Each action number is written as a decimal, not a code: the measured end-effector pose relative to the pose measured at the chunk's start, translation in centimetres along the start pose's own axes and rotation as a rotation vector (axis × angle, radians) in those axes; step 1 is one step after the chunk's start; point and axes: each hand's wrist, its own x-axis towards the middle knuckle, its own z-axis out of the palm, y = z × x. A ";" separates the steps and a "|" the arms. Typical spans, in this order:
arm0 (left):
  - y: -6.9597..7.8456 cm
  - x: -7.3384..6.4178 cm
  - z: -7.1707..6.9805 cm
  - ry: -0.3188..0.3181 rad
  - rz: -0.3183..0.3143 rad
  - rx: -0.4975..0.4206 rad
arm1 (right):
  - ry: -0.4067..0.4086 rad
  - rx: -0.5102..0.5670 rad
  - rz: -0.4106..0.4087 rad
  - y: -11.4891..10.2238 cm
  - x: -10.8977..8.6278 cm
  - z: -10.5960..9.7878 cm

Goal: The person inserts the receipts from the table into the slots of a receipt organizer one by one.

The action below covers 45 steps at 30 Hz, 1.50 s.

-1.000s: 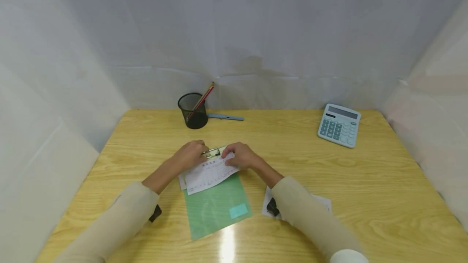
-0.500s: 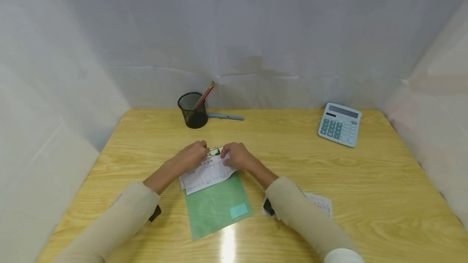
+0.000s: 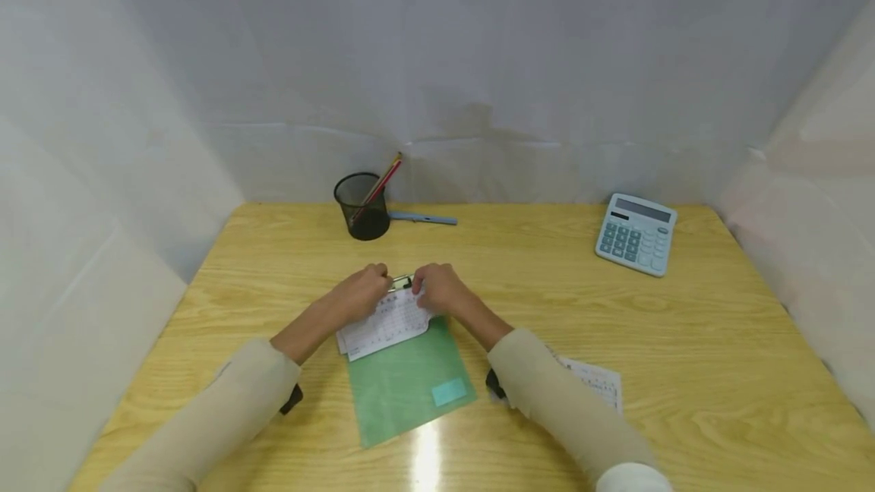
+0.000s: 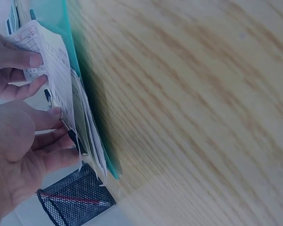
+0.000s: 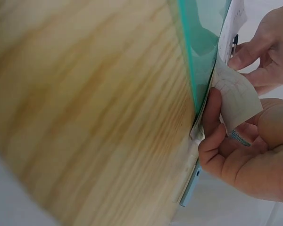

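A green translucent clipboard (image 3: 410, 386) lies slanted on the table, with a pale blue label near its lower edge. Printed slips (image 3: 386, 327) cover its upper part. At the top edge, my left hand (image 3: 358, 296) pinches the metal clip (image 3: 401, 283), thumb and fingers on its levers as the left wrist view shows. My right hand (image 3: 443, 291) holds the top slip by its right end, between thumb and fingers. That slip (image 5: 238, 94) bends up from the board in the right wrist view. How far its top edge reaches under the clip is hidden.
Behind the hands stands a black mesh pen cup (image 3: 369, 222) with pencils, a blue pen (image 3: 424, 219) beside it. A light blue calculator (image 3: 636, 235) lies at the back right. Another printed slip (image 3: 598, 382) is partly under the right sleeve.
My right hand has shifted slightly left and up toward the clip, taking the top slip along; the slip now lies closer over the papers beneath. The left hand stays at the clip.
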 end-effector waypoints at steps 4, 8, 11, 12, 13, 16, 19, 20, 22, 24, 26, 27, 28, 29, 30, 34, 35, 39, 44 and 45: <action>0.0 0.1 0.1 -0.003 -0.005 0.003 | -0.001 0.035 0.030 -0.1 0.1 0.0; 0.0 0.1 0.2 -0.009 -0.013 0.006 | -0.004 0.069 0.072 -0.2 0.2 -0.1; 0.0 0.1 0.2 -0.008 -0.015 0.012 | -0.007 0.080 0.091 -0.3 0.2 -0.1; 0.0 0.1 0.1 -0.007 -0.014 0.018 | -0.007 0.081 0.093 -0.3 0.2 -0.1; 0.1 0.1 0.1 -0.007 -0.014 0.019 | -0.008 0.080 0.094 -0.3 0.2 -0.2; 0.2 0.1 0.0 -0.008 -0.014 0.022 | -0.004 0.066 0.094 -0.3 0.2 -0.2; 0.2 0.1 0.0 -0.014 -0.014 0.019 | 0.003 0.057 0.098 -0.3 0.2 -0.2; 0.2 0.1 0.1 -0.014 -0.015 0.018 | 0.008 0.055 0.098 -0.3 0.2 -0.2; 0.2 0.1 0.1 -0.011 -0.012 0.018 | 0.013 0.057 0.101 -0.3 0.1 -0.2; 0.2 0.1 0.1 -0.009 -0.011 0.017 | 0.026 0.047 0.095 -0.3 0.1 -0.2; 0.2 0.1 0.1 -0.007 -0.009 0.021 | 0.038 0.040 0.090 -0.3 0.2 -0.2; 0.2 0.1 0.1 -0.006 -0.008 0.021 | 0.043 0.034 0.086 -0.3 0.2 -0.2; 0.2 0.1 0.1 -0.007 -0.008 0.022 | 0.052 0.030 0.079 -0.3 0.2 -0.1; 0.2 0.0 0.1 -0.007 -0.010 0.023 | 0.059 0.028 0.074 -0.3 0.2 -0.1; 0.2 0.0 0.1 -0.005 -0.011 0.024 | 0.066 0.025 0.068 -0.3 0.2 -0.1; 0.2 0.0 0.1 0.011 -0.001 0.030 | 0.101 0.019 0.044 -0.4 0.3 0.1; 0.2 0.0 0.1 0.016 0.002 0.031 | 0.107 0.015 0.040 -0.4 0.3 0.1; 0.2 0.0 0.1 0.030 0.012 0.034 | 0.136 0.017 0.035 -0.6 0.3 0.2; 0.2 0.0 0.2 0.026 0.002 0.030 | 0.158 0.025 0.036 -0.8 0.3 0.3; 0.2 0.1 0.2 0.022 -0.002 0.029 | 0.160 0.022 0.034 -0.8 0.3 0.3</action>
